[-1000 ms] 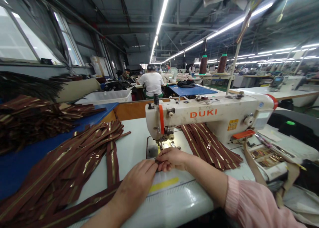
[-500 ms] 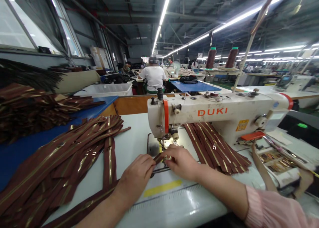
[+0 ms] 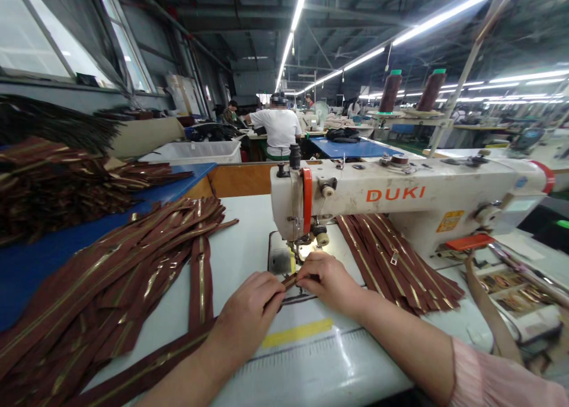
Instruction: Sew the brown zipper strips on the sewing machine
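Observation:
Between my two hands is the end of a brown zipper [image 3: 290,281] with a metal tooth line, just in front of the sewing machine [image 3: 347,194]. My left hand [image 3: 251,309] pinches it from the left, and the zipper tape seems to trail back under my forearm to the lower left. My right hand [image 3: 326,279] grips the tip between thumb and fingers, close below the presser foot and needle area, which my fingers partly hide. A pile of brown zippers [image 3: 120,276] lies to my left, and more zippers [image 3: 400,265] lie fanned out under the machine's arm.
A box of small metal parts [image 3: 511,291] stands at the right beside a hanging tan strap. Brown thread cones [image 3: 391,93] rise behind the machine. At the left, a blue table [image 3: 26,294] bears more bundles. A person in a white shirt [image 3: 279,127] sits ahead.
The view has shifted slightly, so the machine appears further right. Both hands have drawn the zipper end a little away from the presser foot, and my fingers are closer together.

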`<state>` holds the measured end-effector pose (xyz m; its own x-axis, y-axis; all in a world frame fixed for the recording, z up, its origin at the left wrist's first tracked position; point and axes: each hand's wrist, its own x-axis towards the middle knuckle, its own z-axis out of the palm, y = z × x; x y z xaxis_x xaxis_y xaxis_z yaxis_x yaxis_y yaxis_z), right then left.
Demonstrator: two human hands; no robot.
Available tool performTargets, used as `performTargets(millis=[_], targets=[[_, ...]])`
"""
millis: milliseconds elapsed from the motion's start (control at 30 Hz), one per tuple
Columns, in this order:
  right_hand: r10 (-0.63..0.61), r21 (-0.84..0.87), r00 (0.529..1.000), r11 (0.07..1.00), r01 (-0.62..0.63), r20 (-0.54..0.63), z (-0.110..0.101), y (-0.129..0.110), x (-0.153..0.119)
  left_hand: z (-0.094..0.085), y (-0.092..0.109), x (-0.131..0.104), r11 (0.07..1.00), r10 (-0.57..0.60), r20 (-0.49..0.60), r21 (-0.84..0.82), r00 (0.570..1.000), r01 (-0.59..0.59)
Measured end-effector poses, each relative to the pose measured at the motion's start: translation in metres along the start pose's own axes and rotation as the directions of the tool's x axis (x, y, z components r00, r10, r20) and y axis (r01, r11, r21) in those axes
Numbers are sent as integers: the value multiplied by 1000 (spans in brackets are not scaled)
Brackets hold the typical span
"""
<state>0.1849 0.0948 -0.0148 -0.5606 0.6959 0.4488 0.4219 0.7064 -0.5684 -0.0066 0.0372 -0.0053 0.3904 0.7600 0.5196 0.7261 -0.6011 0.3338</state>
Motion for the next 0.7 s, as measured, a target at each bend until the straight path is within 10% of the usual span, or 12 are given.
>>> performTargets(millis=[700], targets=[[197,-93,980,976,-195,12,3,-13,1,1,-5,-4,994,93,40,46,995,-95]])
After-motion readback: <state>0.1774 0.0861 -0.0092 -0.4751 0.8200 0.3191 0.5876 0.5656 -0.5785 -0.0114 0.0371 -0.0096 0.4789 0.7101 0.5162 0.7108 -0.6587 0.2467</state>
